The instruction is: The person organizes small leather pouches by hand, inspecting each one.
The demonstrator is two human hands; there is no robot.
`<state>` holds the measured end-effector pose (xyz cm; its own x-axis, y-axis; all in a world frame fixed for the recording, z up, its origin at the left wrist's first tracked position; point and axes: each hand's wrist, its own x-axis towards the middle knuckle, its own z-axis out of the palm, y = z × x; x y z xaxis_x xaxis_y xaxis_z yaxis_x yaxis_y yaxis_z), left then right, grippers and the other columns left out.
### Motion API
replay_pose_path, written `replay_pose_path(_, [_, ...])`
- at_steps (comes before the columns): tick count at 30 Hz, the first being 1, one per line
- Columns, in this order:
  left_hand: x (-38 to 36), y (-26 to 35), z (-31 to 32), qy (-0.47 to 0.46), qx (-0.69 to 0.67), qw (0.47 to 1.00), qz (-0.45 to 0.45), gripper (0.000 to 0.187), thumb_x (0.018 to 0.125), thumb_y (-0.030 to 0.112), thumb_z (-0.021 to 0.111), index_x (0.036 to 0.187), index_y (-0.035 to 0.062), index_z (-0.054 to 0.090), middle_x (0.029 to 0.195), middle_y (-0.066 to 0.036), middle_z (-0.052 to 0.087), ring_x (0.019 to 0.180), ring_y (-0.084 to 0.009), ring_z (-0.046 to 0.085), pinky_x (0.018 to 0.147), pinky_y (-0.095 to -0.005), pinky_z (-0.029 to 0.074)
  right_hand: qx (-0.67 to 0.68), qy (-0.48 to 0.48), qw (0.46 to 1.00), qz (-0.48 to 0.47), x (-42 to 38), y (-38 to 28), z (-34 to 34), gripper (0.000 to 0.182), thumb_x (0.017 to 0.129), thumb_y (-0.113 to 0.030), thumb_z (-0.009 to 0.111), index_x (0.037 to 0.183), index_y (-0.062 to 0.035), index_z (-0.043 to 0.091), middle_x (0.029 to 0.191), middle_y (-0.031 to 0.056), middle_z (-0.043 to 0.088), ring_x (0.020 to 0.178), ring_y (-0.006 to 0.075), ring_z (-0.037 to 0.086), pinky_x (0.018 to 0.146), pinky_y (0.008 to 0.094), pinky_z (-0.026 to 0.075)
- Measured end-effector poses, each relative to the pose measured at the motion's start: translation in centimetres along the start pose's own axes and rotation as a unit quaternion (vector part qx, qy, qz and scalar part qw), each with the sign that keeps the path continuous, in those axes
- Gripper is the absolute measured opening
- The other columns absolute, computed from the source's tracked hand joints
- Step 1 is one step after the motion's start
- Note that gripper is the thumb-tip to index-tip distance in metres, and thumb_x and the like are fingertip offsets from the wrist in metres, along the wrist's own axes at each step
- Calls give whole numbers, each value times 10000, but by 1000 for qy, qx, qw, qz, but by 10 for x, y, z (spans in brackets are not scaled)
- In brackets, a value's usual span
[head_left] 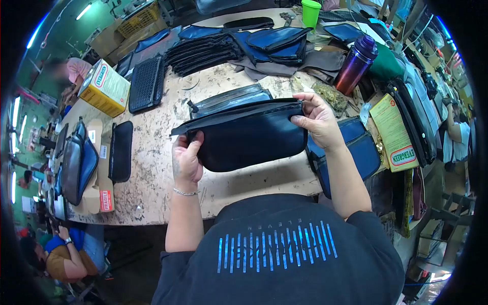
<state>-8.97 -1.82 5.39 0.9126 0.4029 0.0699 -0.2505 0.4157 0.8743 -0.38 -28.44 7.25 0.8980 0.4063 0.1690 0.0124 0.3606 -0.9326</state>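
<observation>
A black leather pouch panel (249, 137) with rounded lower corners and a raised strip along its top edge is held up above the table. My left hand (188, 155) pinches its left end, thumb on the near face. At the upper right corner, my right hand (320, 121) grips it between thumb and fingers. Behind the panel lies a dark, shiny flat piece (234, 99), partly hidden by it. Blue-lined pieces (353, 145) rest near my right forearm.
The worktable (147, 188) carries a stack of black pieces (203, 53), a yellow tin (104, 89), a purple bottle (357, 63) and a green cup (310, 12). Another yellow tin (394, 132) stands right. A cardboard box (96, 173) sits left. Other people (66, 254) are nearby.
</observation>
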Motion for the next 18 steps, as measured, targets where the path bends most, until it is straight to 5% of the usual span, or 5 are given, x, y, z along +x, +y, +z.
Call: replay_pose_path(18, [-38, -5, -22, 24, -31, 997, -66, 263, 758, -50, 571, 1010, 11, 528, 991, -72, 568, 912, -150, 536, 851, -270, 409, 4, -5, 999, 47, -6, -1, 7, 403, 755, 20, 597, 1136, -16, 472, 750, -33, 508, 685, 29, 477, 639, 163, 406])
